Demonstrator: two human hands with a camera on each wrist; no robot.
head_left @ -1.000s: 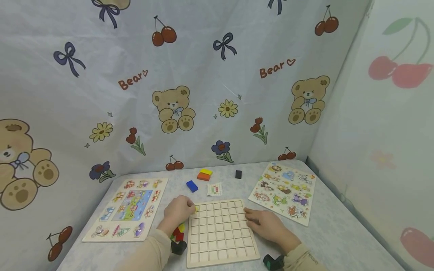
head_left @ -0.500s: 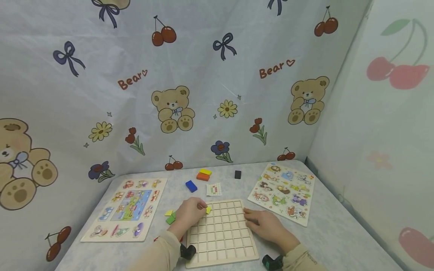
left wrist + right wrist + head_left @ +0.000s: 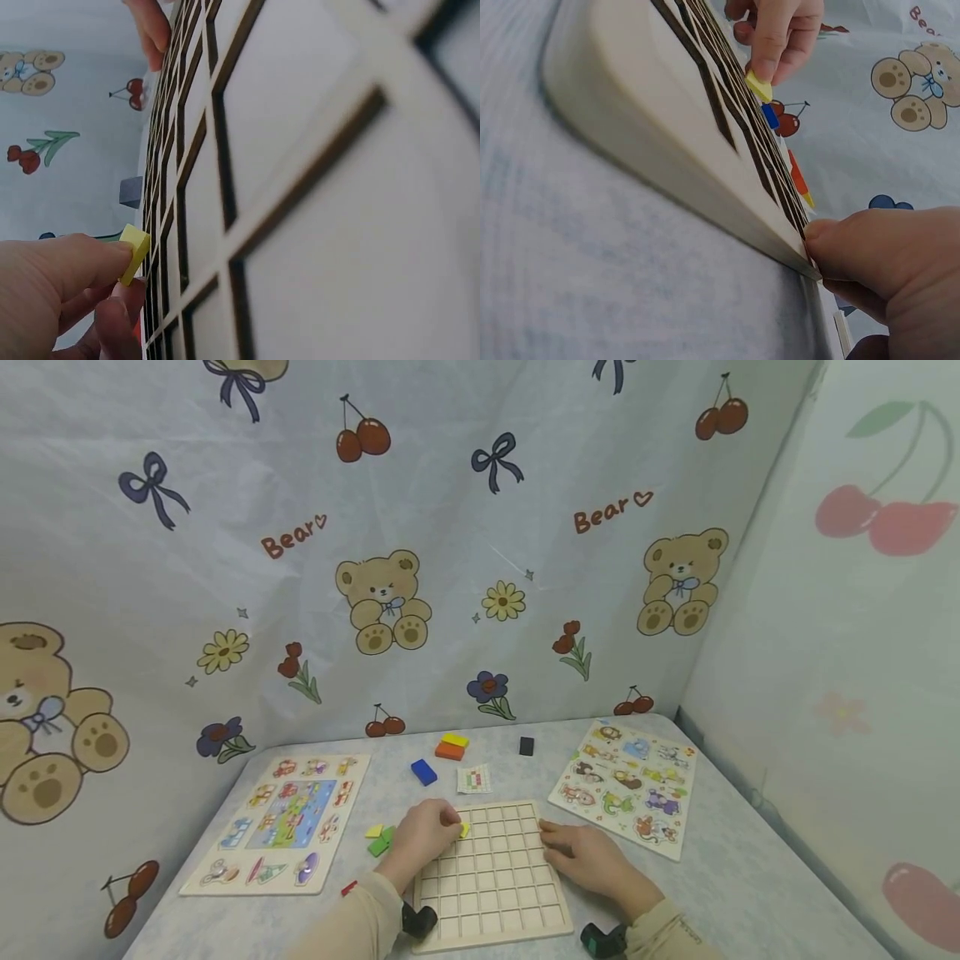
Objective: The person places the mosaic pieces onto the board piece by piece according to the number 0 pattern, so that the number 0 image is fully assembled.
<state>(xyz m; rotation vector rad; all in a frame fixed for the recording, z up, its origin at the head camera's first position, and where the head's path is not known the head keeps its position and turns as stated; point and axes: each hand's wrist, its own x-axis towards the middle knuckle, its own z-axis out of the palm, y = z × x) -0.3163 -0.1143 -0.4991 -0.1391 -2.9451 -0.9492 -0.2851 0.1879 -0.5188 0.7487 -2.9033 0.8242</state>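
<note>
A pale wooden grid board [image 3: 498, 877] lies flat between the hands. Above its far left part, my left hand [image 3: 427, 831] pinches a small yellow tile [image 3: 465, 832] between thumb and fingertips. Seen from the left wrist, the yellow tile [image 3: 135, 251] is tilted, close to the raised grid lines. The hand covers the board's far left corner. My right hand [image 3: 588, 857] holds the board's right edge near the far corner; in the right wrist view its thumb [image 3: 829, 232] rests on the rim, with a finger against the side below.
Left of the board lie green tiles [image 3: 381, 842], a yellow tile [image 3: 374, 832] and a red piece [image 3: 348, 887]. Behind it are blue [image 3: 423, 772], orange [image 3: 449, 751], yellow [image 3: 455, 740] and black [image 3: 527, 746] blocks and a printed card [image 3: 474, 779]. Picture puzzles [image 3: 251, 868] [image 3: 558, 800] flank it.
From the board's far left corner, my left hand has moved right with the yellow tile, then slightly nearer. Tiles left of the board have come into view. My right hand stays in place.
</note>
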